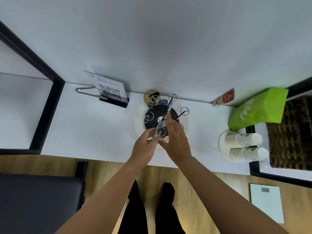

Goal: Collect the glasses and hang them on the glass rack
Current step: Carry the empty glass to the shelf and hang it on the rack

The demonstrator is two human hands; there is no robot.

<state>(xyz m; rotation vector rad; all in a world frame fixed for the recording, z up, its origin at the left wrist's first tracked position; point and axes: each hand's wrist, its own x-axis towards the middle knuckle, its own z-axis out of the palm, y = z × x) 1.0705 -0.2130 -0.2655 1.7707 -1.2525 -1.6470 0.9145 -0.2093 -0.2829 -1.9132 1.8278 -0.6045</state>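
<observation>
White table [94,125]; black rack base [152,114]; lime-green bag [260,108]; brown woven basket [290,132].

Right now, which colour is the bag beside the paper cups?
Bright green with a white leaf design; the bag shows in the head view.

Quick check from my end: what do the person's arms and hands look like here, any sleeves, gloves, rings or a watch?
Both arms are bare right down to the bottom edge of the frame: no sleeves in view. The left hand and the right hand have no gloves, and no watch or bracelet shows at either wrist. No rings are visible on the fingers, though parts of them are hidden or blurred.
</observation>
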